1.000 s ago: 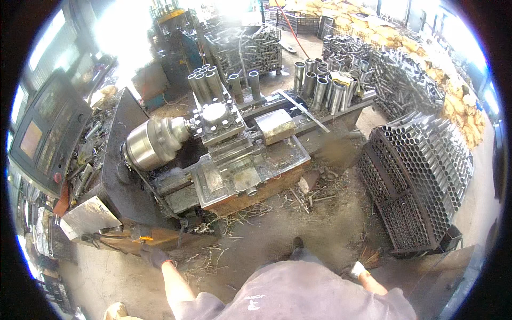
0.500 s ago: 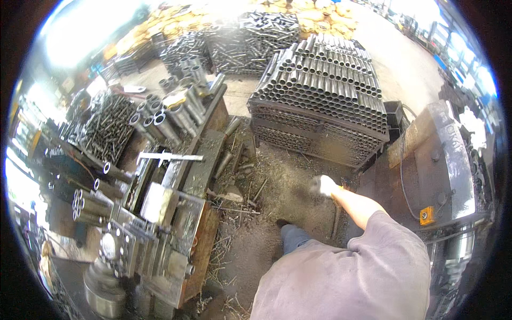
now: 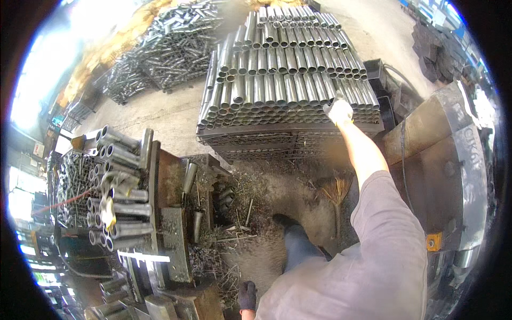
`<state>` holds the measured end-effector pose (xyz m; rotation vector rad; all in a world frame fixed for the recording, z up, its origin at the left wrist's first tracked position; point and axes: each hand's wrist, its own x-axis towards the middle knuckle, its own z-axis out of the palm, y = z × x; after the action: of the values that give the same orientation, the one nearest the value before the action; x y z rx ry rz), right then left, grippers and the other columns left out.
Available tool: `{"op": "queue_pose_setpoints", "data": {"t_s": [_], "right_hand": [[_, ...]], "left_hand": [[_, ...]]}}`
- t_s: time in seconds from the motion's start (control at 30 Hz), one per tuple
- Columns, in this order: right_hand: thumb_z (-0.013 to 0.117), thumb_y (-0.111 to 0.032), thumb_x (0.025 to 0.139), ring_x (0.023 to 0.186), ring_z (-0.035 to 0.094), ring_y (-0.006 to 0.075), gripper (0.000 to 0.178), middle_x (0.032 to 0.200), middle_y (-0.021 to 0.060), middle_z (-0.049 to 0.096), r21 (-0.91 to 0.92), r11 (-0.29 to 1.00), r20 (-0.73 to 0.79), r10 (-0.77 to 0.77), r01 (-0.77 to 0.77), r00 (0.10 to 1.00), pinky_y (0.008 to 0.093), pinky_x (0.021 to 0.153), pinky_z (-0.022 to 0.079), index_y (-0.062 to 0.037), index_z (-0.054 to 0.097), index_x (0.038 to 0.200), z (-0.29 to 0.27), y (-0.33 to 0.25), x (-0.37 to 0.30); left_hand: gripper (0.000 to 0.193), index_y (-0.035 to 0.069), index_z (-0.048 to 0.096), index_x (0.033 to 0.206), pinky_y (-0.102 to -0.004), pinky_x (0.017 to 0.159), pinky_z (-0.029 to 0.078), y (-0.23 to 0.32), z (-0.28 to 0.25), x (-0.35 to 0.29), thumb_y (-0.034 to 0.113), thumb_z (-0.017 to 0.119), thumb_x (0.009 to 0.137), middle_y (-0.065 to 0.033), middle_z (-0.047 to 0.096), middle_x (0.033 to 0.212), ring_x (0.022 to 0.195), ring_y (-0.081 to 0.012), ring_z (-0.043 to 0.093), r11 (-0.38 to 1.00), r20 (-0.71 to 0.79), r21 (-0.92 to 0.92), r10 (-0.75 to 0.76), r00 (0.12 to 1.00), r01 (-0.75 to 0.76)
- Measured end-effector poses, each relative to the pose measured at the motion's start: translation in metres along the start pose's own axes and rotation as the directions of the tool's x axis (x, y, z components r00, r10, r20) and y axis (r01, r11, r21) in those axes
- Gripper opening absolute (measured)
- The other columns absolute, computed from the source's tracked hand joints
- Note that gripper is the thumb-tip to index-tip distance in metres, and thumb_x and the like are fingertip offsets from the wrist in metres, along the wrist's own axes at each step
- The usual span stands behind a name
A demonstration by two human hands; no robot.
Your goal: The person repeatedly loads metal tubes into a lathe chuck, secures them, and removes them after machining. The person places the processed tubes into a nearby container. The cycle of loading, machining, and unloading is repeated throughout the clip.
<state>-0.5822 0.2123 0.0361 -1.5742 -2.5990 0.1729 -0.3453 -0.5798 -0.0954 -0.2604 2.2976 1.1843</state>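
Note:
My right hand (image 3: 340, 112), in a white glove, is at the front right of a big stack of grey metal tubes (image 3: 272, 89). Its thumb and fingers look spread beside the tube ends; whether they touch one is hard to see. The tubes lie in rows with their round open ends toward me, on a dark metal crate (image 3: 256, 140). Low in the picture hangs my left hand (image 3: 247, 296) in a dark glove, near the machine's side, with nothing visible in it and its fingers loosely apart.
On the left, tubes (image 3: 125, 205) lie on a machine bench with a silver caliper (image 3: 144, 257). Metal shavings and a straw broom (image 3: 336, 192) are on the floor. A large metal housing (image 3: 432, 154) stands at the right. Farther back are heaps of short metal pieces (image 3: 170, 48).
The view has turned left and come nearer the tube stack. My right hand has gone from above the floor to the front tubes. My left hand has come into view.

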Motion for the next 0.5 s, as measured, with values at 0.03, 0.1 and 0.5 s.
{"op": "queue_pose_setpoints", "data": {"t_s": [0.03, 0.1, 0.5], "right_hand": [[0.074, -0.050, 0.091, 0.103, 0.077, 0.0356, 0.091, 0.125, 0.0282, 0.070, -0.025, 0.998, -0.013, -0.062, 0.061, 0.998, 0.0454, 0.083, 0.063, 0.0063, 0.039, 0.153, 0.007, 0.003, 0.015], [0.075, -0.050, 0.090, 0.100, 0.077, 0.0348, 0.091, 0.120, 0.0262, 0.072, -0.152, 0.977, -0.051, -0.156, 0.147, 0.986, 0.0441, 0.081, 0.063, 0.0067, 0.040, 0.152, 0.024, 0.008, 0.037], [0.056, -0.016, 0.106, 0.058, 0.065, 0.0155, 0.019, 0.080, 0.0121, 0.070, 0.836, -0.178, 0.511, -0.089, -0.518, 0.855, 0.0253, 0.046, 0.055, 0.0005, 0.066, 0.110, 0.000, 0.054, 0.025]], "left_hand": [[0.034, 0.002, 0.072, 0.115, -0.0344, 0.075, 0.056, 0.012, 0.002, 0.013, 0.031, 0.068, 0.100, -0.0100, 0.074, 0.089, 0.077, -0.0191, 0.071, 0.999, 0.013, 0.023, 0.034, 0.999, -0.034], [0.037, 0.003, 0.073, 0.115, -0.0364, 0.077, 0.056, 0.032, 0.001, 0.035, 0.036, 0.068, 0.100, -0.0114, 0.076, 0.088, 0.080, -0.0203, 0.072, 0.961, 0.072, 0.169, 0.211, 0.975, -0.220], [0.038, 0.003, 0.072, 0.120, -0.0404, 0.083, 0.058, 0.072, 0.000, 0.066, 0.035, 0.066, 0.101, -0.0154, 0.076, 0.098, 0.094, -0.0261, 0.076, 0.968, 0.131, 0.214, 0.107, 0.986, -0.134]]}}
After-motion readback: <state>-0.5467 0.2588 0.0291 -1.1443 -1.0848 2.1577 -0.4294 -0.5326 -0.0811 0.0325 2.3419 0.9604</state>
